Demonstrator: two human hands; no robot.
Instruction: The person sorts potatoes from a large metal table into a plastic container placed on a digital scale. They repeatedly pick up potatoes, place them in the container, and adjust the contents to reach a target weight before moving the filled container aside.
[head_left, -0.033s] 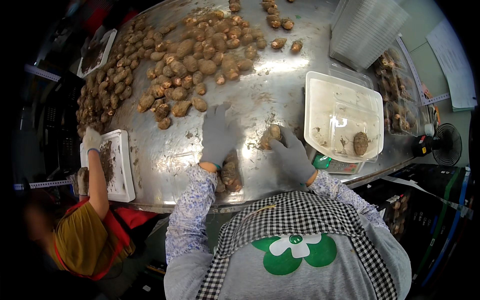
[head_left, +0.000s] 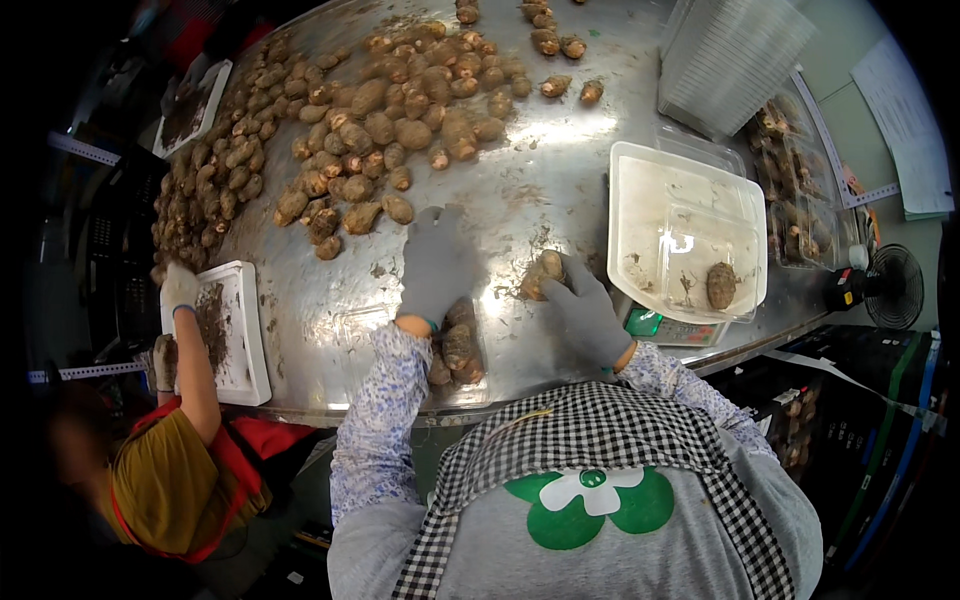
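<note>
My left hand (head_left: 438, 262), in a grey glove, is stretched flat over the metal table with its fingers apart, just short of the near edge of the taro heap (head_left: 395, 130). Below that wrist, several brown taros (head_left: 458, 348) lie in a clear plastic tray, partly covered by the hand and sleeve. My right hand (head_left: 590, 318), gloved the same way, curls its thumb and fingers around a taro (head_left: 541, 274) on the table amid crumbs of soil. Its palm side and some fingertips are hidden.
To the right, a white tray (head_left: 625, 225) sits on a scale (head_left: 690, 335); inside is a clear box (head_left: 690, 265) with one taro. Behind stand stacked clear trays (head_left: 735, 60) and filled packs (head_left: 805, 230). A co-worker's gloved hand (head_left: 180, 288) is by a soiled white tray (head_left: 252, 330) at left.
My left hand has shifted very slightly toward me. The co-worker's gloved hand at the left has moved a little. My right hand and its taro stay in place.
</note>
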